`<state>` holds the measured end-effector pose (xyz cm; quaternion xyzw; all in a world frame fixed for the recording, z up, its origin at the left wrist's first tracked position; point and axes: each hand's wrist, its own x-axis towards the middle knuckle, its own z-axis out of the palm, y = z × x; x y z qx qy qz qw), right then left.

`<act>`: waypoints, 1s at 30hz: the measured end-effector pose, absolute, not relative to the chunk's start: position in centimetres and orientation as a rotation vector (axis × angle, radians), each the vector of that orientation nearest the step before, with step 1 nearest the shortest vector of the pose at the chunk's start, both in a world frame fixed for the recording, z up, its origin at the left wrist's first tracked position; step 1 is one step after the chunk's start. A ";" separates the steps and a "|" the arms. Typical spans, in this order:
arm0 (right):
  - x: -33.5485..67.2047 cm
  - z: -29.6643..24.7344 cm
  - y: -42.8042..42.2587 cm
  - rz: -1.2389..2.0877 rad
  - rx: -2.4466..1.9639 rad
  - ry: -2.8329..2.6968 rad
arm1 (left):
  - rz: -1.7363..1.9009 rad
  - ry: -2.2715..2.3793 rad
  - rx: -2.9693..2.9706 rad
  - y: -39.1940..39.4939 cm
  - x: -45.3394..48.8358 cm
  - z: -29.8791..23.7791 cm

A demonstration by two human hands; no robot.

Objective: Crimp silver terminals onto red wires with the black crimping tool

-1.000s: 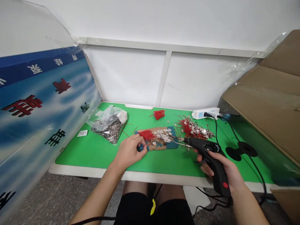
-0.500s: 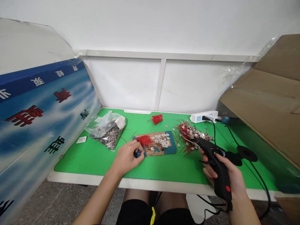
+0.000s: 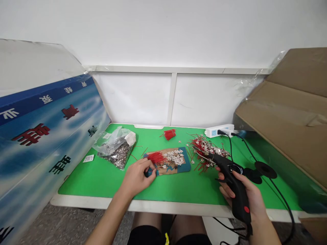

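My left hand [image 3: 138, 177] rests on the green mat [image 3: 107, 177] with its fingers pinched at the left corner of a small board [image 3: 176, 166] that carries red wires [image 3: 156, 157] and several small metal terminals [image 3: 173, 156]. My right hand [image 3: 245, 194] grips a black pistol-shaped soldering tool [image 3: 231, 180]. The tool's tip points into a pile of red wires with metal terminals [image 3: 206, 148], to the right of the board.
A clear bag of metal parts [image 3: 116, 146] lies at the left, a small red wire bundle [image 3: 170, 133] at the back. A white power strip [image 3: 219, 130] and black cables lie at the right, beside a black round stand [image 3: 264, 169]. A printed panel stands left, cardboard right.
My right hand has carried the tool's tip from the board over to the wire pile on the right. The left hand stays at the board's corner. The view has tilted down slightly.
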<state>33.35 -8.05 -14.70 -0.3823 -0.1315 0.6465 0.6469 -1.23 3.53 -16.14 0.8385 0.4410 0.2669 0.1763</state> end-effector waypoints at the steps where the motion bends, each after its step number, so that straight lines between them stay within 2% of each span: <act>1: 33.5 -14.9 -8.0 1.475 -0.864 -0.296 | 0.764 1.249 2.368 3.5 -1.3 -16.1; 16: 34.9 -17.1 -7.5 1.487 -0.708 -0.385 | 0.772 1.110 2.298 3.7 -1.6 -16.2; 21: 35.3 -17.8 -7.5 1.490 -0.626 -0.387 | 0.726 1.018 2.303 3.7 4.3 -14.2; 25: 35.0 -17.7 -7.5 1.483 -0.597 -0.389 | 0.781 1.240 2.232 4.4 10.7 -12.9; 30: 35.0 -17.9 -7.3 1.474 -0.564 -0.344 | 0.759 1.308 2.278 4.3 11.6 -12.5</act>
